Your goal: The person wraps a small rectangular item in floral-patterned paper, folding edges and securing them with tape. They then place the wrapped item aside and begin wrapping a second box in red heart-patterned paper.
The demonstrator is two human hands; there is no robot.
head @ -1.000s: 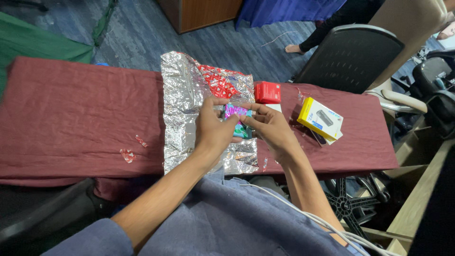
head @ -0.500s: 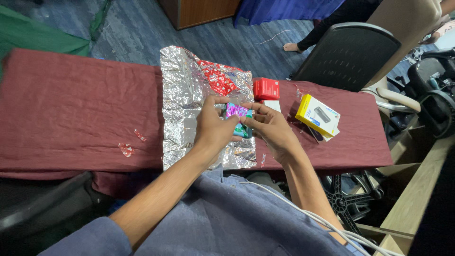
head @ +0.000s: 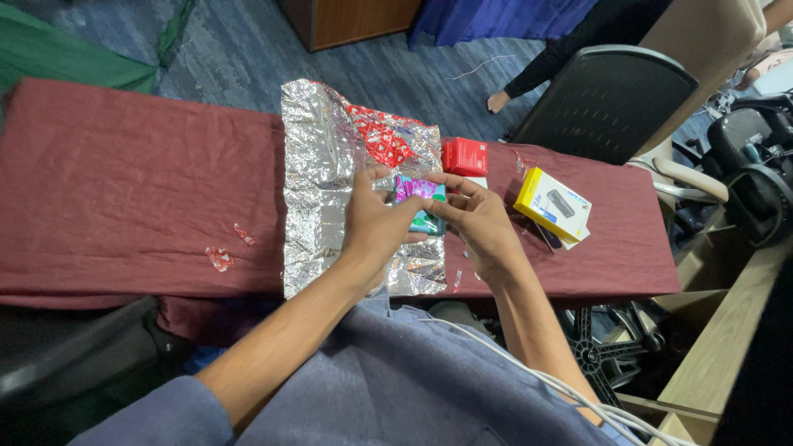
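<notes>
Blue-grey carpet floor (head: pixel 248 58), maroon cloth-covered table (head: pixel 124 190), wooden cabinet (head: pixel 355 21) beyond it, black mesh office chair (head: pixel 607 99) at right, green cloth (head: pixel 58 70) upper left, even light.

The small purple and teal box (head: pixel 420 201) shows only its top face and one corner; the left hand (head: pixel 373 223) covers its near left side and the right hand (head: pixel 477 225) its right side, so how far each grip wraps under it cannot be told. The print on it is too small to make out. The silver wrapping sheet (head: pixel 318 173) is hidden beneath both hands in the middle. A dark flat thing (head: pixel 548 238) under the yellow box (head: pixel 553 203) peeks out only at its edge. The white piece (head: pixel 477 182) behind the right hand's fingers is mostly covered. The counter (head: pixel 124 190) is cut off at the left edge.
</notes>
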